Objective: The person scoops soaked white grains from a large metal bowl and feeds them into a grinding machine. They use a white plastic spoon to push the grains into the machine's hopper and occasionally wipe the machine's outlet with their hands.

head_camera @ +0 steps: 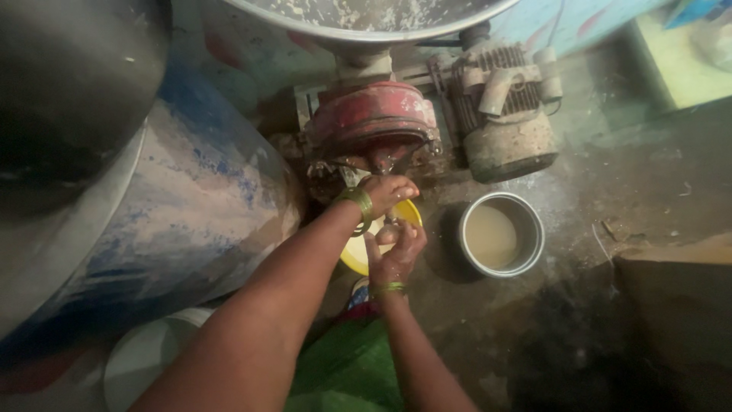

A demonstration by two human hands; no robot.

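Note:
My left hand (387,192), with green bangles at the wrist, reaches to the outlet under the red grinder body (372,116). Its fingers curl at the spout, and I cannot see whether they grip anything. Just below it my right hand (396,250) is cupped palm up with its fingers apart, also wearing a green bangle. Both hands are over a yellow bowl (352,255) that stands on the floor beneath the outlet. The hands hide most of the bowl.
A steel pot (534,229) of beige liquid stands on the floor to the right of the bowl. A dusty motor (507,122) sits beside the grinder, under a steel hopper (366,19). A large blue-and-white drum (191,198) fills the left, with a white bucket (149,355) below it.

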